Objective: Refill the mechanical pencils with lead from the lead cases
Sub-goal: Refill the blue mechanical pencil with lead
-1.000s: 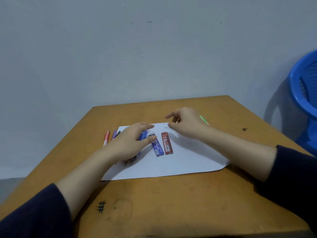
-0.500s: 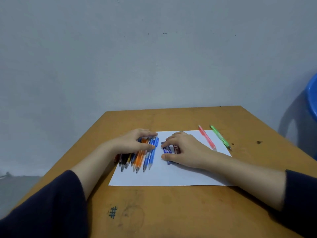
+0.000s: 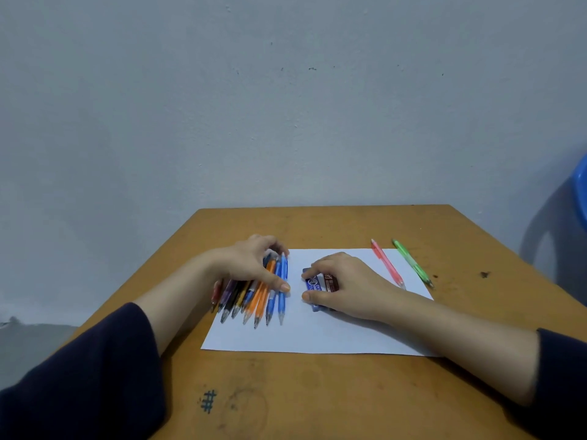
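Left hand [image 3: 251, 268] curls over the pencils [image 3: 259, 300], right hand [image 3: 344, 285] pinches both lead cases [image 3: 319, 282] beside them; risk: loose pencils roll off the paper [image 3: 317, 338], or the cases split when lifted.

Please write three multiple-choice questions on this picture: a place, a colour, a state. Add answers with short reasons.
1. Where do the lead cases lie? A on the white paper; B on the bare table; C on the floor.
2. What colour are the two pencils nearest the right hand? A yellow; B blue; C green.
3. What does the right hand do? A hangs in the air; B holds a pencil; C grips the lead cases.
Answers: A, paper shows beside them; B, both barrels are blue; C, it curls round them.
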Demonstrator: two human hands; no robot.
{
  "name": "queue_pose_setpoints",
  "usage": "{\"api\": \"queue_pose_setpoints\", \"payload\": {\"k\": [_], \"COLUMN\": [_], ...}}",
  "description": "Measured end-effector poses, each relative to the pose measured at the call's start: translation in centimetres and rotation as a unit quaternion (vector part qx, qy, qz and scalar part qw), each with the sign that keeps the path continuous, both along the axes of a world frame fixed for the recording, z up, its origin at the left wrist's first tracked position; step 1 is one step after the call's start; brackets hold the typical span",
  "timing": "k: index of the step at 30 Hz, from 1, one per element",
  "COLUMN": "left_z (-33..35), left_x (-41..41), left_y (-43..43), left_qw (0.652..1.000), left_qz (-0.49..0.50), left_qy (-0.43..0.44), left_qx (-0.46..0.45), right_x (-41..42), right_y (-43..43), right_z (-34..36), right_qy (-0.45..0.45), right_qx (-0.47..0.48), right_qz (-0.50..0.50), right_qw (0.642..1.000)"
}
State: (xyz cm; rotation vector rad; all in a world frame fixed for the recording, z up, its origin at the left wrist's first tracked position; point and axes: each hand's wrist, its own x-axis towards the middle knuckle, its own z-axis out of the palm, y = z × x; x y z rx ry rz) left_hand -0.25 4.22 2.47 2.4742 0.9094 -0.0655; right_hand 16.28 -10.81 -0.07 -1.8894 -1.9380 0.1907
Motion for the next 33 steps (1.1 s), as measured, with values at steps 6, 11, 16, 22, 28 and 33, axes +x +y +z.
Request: {"api": "queue_pose_setpoints", "payload": {"k": [6,11,16,22,28,33], "left_z": [0.2,0.6,1.1,0.6,-0.2,-0.5], "left_x": [0.1,0.3,0.6,1.1,1.3,1.2], "left_y": [-1.3,-3.2,-6.0,-8.5,-8.5,-8.5], "left_qw": [0.956,0.877,0.836,0.86,0.882,0.903], "left_qz": [0.055,0.103,0.173,0.119,0.102,0.103], "left_qy": [-0.275,-0.433,-0.476,-0.479,-0.457,-0.414], "left_qx": [-0.09,-0.18,-0.21,-0.131,-0.041,0.048], "right_x": [0.1,0.3,0.9,1.1,1.5,1.4], "right_y": [0.0,0.2,0.5,0.3,0.2,0.3], "right_z": [-0.1,0.0,1.3,2.6,3.1,2.9], "right_qy": [0.011,0.119,0.321,0.501,0.591,0.601], "right_qx": [-0.003,0.034,0.135,0.148,0.105,0.109], "right_qz": [-0.001,-0.029,-0.036,-0.026,-0.01,-0.036], "right_qw": [1.0,0.992,0.937,0.852,0.799,0.791]}}
